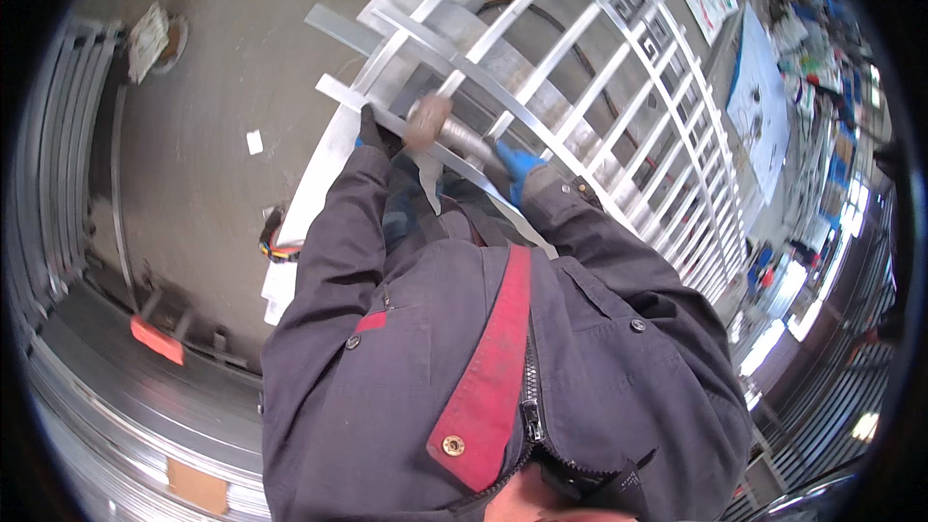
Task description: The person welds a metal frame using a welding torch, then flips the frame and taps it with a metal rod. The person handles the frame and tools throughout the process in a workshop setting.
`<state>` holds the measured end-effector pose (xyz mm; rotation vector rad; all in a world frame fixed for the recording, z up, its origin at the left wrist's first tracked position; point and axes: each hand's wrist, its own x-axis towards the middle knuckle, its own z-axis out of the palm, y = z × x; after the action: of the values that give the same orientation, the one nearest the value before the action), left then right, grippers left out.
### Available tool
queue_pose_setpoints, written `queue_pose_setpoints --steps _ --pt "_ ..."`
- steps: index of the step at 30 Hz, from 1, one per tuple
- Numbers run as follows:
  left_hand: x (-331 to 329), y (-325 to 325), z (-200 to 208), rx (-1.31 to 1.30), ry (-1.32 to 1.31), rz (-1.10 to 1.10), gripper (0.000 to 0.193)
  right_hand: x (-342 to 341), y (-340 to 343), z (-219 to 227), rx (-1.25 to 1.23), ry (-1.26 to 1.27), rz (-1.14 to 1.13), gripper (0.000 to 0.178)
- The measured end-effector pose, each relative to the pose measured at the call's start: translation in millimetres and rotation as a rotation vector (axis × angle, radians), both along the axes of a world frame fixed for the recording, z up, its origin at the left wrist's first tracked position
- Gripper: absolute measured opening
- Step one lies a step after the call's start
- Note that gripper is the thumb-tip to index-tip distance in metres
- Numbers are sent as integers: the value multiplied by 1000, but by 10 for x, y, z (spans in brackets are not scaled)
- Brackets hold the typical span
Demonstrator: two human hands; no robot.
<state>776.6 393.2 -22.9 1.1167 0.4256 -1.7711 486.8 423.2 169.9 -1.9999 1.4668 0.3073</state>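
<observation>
A large grille of silvery flat metal bars (pixel 599 87) lies on a support in front of me, reaching from the middle to the upper right. My left hand (pixel 372 135), in a dark glove, rests on a flat bar at the grille's near left corner. In a blue glove, my right hand (pixel 514 169) grips the grey handle of a mallet (pixel 430 121). Its tan head is blurred and sits just above the bars next to my left hand. My dark jacket with red trim fills the lower middle of the view.
Stacks of long metal profiles (pixel 58 184) run along the left and lower left. On the grey floor lie a white scrap (pixel 254 142) and a bundle of coloured cable (pixel 275 244). A cluttered bench with sheets of paper (pixel 759 97) stands at the upper right.
</observation>
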Motion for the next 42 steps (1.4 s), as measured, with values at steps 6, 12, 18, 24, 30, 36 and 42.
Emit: queue_pose_setpoints --steps 6,12,18,24,30,36,42 --pt "-22 -59 -101 147 -103 -33 90 -539 878 335 199 -113 -282 65" --pt "99 -84 -623 -9 -74 -198 67 -1009 1569 762 354 -210 -845 73" --pt "193 214 -331 -10 -529 -857 38 -1212 2408 742 207 -617 -1351 66" --pt "-1534 426 2469 -898 -122 -1346 44 -1012 3133 845 -22 -661 -1665 65" --pt "-3165 576 5372 -2331 328 -983 31 -744 3833 582 -132 -733 -2085 63" --pt "-3962 1619 6168 -2446 532 -472 30 -669 4855 146 -391 -1035 -2265 63" --pt "-4376 3052 6683 -2176 455 -557 29 -980 5944 94 -359 -913 -2470 62"
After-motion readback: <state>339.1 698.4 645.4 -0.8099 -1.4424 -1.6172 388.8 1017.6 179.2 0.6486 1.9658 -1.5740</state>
